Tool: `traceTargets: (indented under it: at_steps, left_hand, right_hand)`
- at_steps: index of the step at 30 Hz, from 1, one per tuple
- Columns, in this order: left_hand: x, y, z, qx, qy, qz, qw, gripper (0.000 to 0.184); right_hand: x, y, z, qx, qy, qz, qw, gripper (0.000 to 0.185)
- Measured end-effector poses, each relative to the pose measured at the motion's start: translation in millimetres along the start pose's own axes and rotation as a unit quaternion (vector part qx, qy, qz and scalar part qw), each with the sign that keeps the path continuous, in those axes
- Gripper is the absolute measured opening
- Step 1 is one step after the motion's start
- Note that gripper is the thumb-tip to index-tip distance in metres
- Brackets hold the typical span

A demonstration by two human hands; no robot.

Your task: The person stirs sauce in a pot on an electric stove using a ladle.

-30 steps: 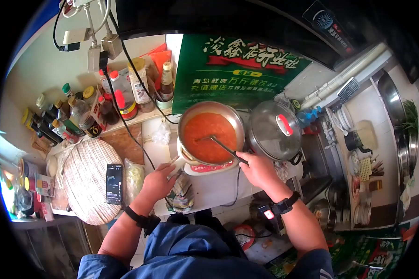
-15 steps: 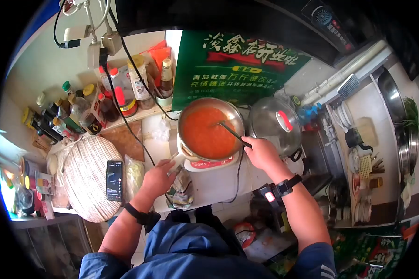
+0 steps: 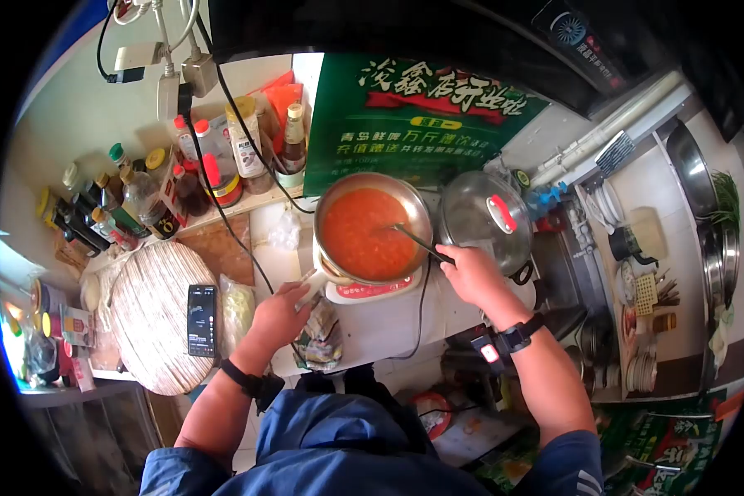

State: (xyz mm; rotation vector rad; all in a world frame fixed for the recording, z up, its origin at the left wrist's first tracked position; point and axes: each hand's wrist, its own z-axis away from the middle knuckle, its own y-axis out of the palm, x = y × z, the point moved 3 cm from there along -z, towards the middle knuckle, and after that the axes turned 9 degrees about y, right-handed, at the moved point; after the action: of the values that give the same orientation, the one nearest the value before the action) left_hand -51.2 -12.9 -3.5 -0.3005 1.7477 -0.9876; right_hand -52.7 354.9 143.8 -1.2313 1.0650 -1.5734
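A steel pan holding orange-red sauce with small lumps stands on a white and red electric cooker. Its pale handle points toward me at the lower left, and my left hand is closed around it. My right hand, right of the pan, grips the dark handle of a stirring utensil. The utensil's head dips into the right part of the sauce, so its shape is hidden.
A glass-lidded pot stands right of the pan. To the left are a phone on a round wooden board, a bagged vegetable and a crumpled cloth. Bottles line the back shelf; a black cord crosses the counter.
The utensil has swept from the middle of the sauce to its right side as my right hand moved right and slightly up. My left hand keeps its hold on the pan handle.
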Motion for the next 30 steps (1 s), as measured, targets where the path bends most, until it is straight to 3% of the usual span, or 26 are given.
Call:
traceTargets:
  at_steps: [26,30]
  left_hand:
    - [2.4,0.2,-1.6,0.014,-0.014,0.009,1.000,0.043]
    - [3.5,-0.1,0.7,0.011,-0.013,0.012,1.000,0.043]
  right_hand:
    - [3.7,0.5,-11.2,0.019,-0.025,0.012,0.999,0.037]
    - [14.2,-53.0,1.2,0.051,-0.005,0.014,0.999,0.037]
